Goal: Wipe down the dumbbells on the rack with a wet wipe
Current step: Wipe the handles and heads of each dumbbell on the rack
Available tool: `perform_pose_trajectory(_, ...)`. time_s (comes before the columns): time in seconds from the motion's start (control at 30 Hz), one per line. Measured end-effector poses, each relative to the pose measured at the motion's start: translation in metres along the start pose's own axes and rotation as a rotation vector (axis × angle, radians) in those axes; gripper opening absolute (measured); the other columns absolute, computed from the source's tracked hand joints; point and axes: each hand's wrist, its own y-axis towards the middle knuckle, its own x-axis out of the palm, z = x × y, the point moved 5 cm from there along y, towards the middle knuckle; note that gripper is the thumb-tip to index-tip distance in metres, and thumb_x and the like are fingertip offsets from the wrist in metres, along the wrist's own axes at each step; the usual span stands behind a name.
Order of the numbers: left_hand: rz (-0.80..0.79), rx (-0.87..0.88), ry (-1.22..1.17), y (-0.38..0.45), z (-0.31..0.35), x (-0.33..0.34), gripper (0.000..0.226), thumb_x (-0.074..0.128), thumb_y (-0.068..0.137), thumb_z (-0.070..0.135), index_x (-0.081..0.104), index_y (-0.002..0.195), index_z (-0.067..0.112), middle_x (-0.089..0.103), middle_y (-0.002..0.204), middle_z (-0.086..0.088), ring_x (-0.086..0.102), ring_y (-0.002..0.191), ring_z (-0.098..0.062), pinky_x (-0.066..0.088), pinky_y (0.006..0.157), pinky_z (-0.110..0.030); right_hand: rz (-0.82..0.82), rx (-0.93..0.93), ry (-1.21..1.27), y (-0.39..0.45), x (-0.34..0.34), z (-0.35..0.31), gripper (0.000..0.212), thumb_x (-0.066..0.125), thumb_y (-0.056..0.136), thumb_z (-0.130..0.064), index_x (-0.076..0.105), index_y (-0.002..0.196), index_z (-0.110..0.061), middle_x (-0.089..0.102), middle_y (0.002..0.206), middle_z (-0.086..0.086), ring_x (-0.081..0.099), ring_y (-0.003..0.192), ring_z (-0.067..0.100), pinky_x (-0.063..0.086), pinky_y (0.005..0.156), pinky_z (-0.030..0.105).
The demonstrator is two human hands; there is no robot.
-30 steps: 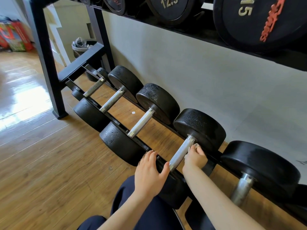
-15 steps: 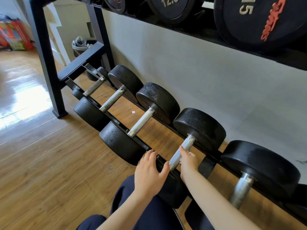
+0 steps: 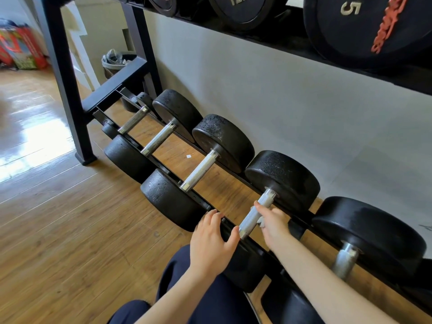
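Several black dumbbells with knurled steel handles lie across the low rack rail (image 3: 163,169). My right hand (image 3: 272,224) curls round the handle (image 3: 256,212) of the fourth dumbbell (image 3: 284,178), with a crumpled whitish wet wipe (image 3: 260,220) pressed between palm and steel. My left hand (image 3: 211,242) rests with spread fingers on that dumbbell's near head (image 3: 245,265), thumb beside the handle's lower end. Most of the wipe is hidden under my fingers.
To the right sits a larger dumbbell (image 3: 369,232). The upper shelf holds big dumbbells marked 12.5 and 15 (image 3: 364,24). A black rack leg (image 3: 67,90) stands on the wooden floor at left. A bin (image 3: 117,61) sits behind the rack. My knees are below.
My right hand slid down the handle from near the far head, then back up a little toward the middle. The left hand stayed on the near head.
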Motion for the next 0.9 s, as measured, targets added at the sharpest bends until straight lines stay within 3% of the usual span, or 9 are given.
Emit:
perform_pose_trajectory(0.1, 0.0, -0.004, 0.002, 0.0, 0.0, 0.0, 0.094, 0.009, 0.071, 0.074, 0.045, 0.14, 0.023, 0.037, 0.15, 0.01, 0.033, 0.138, -0.008, 0.027, 0.108, -0.021, 0.03, -0.051, 0.124, 0.003, -0.003, -0.012, 0.028, 0.071, 0.084, -0.018, 0.059, 0.104, -0.003, 0.063, 0.106, 0.013, 0.06, 0.099, 0.024, 0.047, 0.09, 0.033)
perform_pose_trajectory(0.2, 0.006, -0.004, 0.004, 0.0, -0.001, 0.0, 0.093, 0.01, 0.071, 0.074, 0.046, 0.139, 0.022, 0.038, 0.149, 0.01, 0.034, 0.136, -0.007, 0.028, 0.107, -0.02, -0.029, 0.017, 0.164, -0.004, 0.001, -0.003, 0.041, 0.069, 0.085, -0.013, 0.053, 0.12, -0.001, 0.061, 0.112, 0.015, 0.059, 0.105, 0.025, 0.044, 0.099, 0.037)
perform_pose_trajectory(0.33, 0.021, -0.003, 0.0, 0.0, -0.001, 0.0, 0.091, 0.012, 0.072, 0.074, 0.048, 0.138, 0.022, 0.04, 0.148, 0.009, 0.036, 0.135, -0.007, 0.028, 0.106, -0.019, -0.151, 0.111, 0.153, -0.009, 0.001, 0.01, 0.032, 0.063, 0.087, -0.001, 0.052, 0.118, 0.004, 0.061, 0.112, 0.021, 0.061, 0.098, 0.026, 0.046, 0.088, 0.033)
perform_pose_trajectory(0.43, 0.012, -0.005, 0.001, 0.0, 0.0, 0.0, 0.091, 0.011, 0.072, 0.074, 0.048, 0.138, 0.022, 0.04, 0.149, 0.009, 0.035, 0.136, -0.007, 0.028, 0.106, -0.02, -0.115, 0.064, 0.131, 0.003, -0.001, 0.003, 0.031, 0.066, 0.086, -0.004, 0.056, 0.113, 0.006, 0.06, 0.116, 0.028, 0.06, 0.099, 0.025, 0.046, 0.095, 0.035)
perform_pose_trajectory(0.57, -0.005, -0.005, 0.003, 0.0, -0.001, 0.001, 0.085, 0.018, 0.077, 0.072, 0.047, 0.138, 0.022, 0.039, 0.149, 0.009, 0.035, 0.137, -0.008, 0.028, 0.107, -0.021, -0.02, -0.036, 0.085, 0.005, 0.003, -0.012, 0.041, 0.071, 0.083, -0.014, 0.054, 0.12, -0.005, 0.061, 0.112, 0.012, 0.059, 0.107, 0.026, 0.044, 0.096, 0.037)
perform_pose_trajectory(0.67, -0.007, -0.003, 0.01, 0.001, -0.001, 0.002, 0.076, 0.025, 0.081, 0.068, 0.047, 0.139, 0.022, 0.039, 0.149, 0.01, 0.034, 0.137, -0.007, 0.028, 0.107, -0.021, -0.083, -0.002, -0.031, -0.009, 0.008, 0.005, 0.05, 0.069, 0.084, -0.012, 0.045, 0.128, -0.007, 0.057, 0.119, 0.012, 0.056, 0.11, 0.025, 0.042, 0.1, 0.039)
perform_pose_trajectory(0.73, 0.001, -0.005, 0.01, 0.001, -0.002, 0.002, 0.084, 0.017, 0.077, 0.072, 0.047, 0.138, 0.023, 0.039, 0.149, 0.01, 0.035, 0.136, -0.007, 0.029, 0.106, -0.02, -0.158, 0.046, -0.068, -0.019, 0.007, 0.019, 0.053, 0.067, 0.086, -0.008, 0.042, 0.132, -0.003, 0.058, 0.121, 0.014, 0.057, 0.107, 0.023, 0.045, 0.091, 0.035)
perform_pose_trajectory(0.83, 0.013, -0.004, 0.004, 0.001, -0.001, 0.001, 0.087, 0.016, 0.075, 0.073, 0.049, 0.137, 0.022, 0.041, 0.147, 0.009, 0.037, 0.135, -0.007, 0.029, 0.105, -0.02, -0.174, 0.078, 0.047, -0.019, 0.001, 0.016, 0.033, 0.062, 0.087, 0.0, 0.051, 0.118, 0.004, 0.063, 0.104, 0.017, 0.063, 0.093, 0.026, 0.051, 0.077, 0.032)
perform_pose_trajectory(0.9, 0.011, 0.002, 0.006, 0.0, 0.0, 0.001, 0.087, 0.015, 0.075, 0.073, 0.048, 0.137, 0.022, 0.041, 0.148, 0.009, 0.036, 0.136, -0.007, 0.029, 0.106, -0.02, -0.129, 0.078, 0.197, -0.008, -0.003, 0.001, 0.017, 0.06, 0.088, 0.004, 0.056, 0.104, 0.002, 0.063, 0.109, 0.022, 0.062, 0.103, 0.03, 0.05, 0.09, 0.038)
